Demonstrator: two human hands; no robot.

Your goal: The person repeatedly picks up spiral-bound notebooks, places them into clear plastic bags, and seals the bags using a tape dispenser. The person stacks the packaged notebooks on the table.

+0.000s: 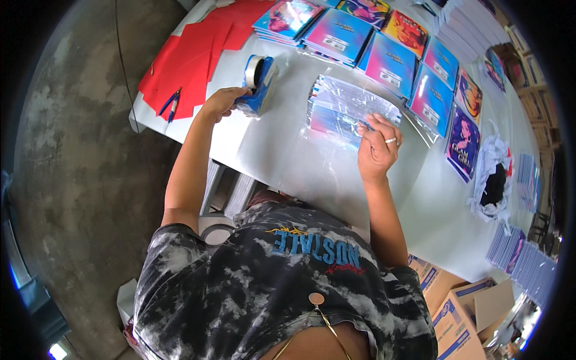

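My left hand (224,104) is closed at the near left end of a blue tape dispenser (262,90), which carries a roll of tape (254,71). Whether a strip of tape is between the fingertips is too small to tell. In front of me lies a bundle of notebooks (336,102) inside a clear plastic bag (351,120). The fingers of my right hand (381,144) are bent and pinch the bag's film at its near right side. A ring shows on that hand.
Red sheets (189,57) and blue-handled pliers (171,107) lie at the table's left. Rows of spiral notebooks (384,63) cover the far side. To the right are a torn white plastic wrapping (493,180) and stacked notebooks (519,258). Cardboard boxes (462,315) stand below right.
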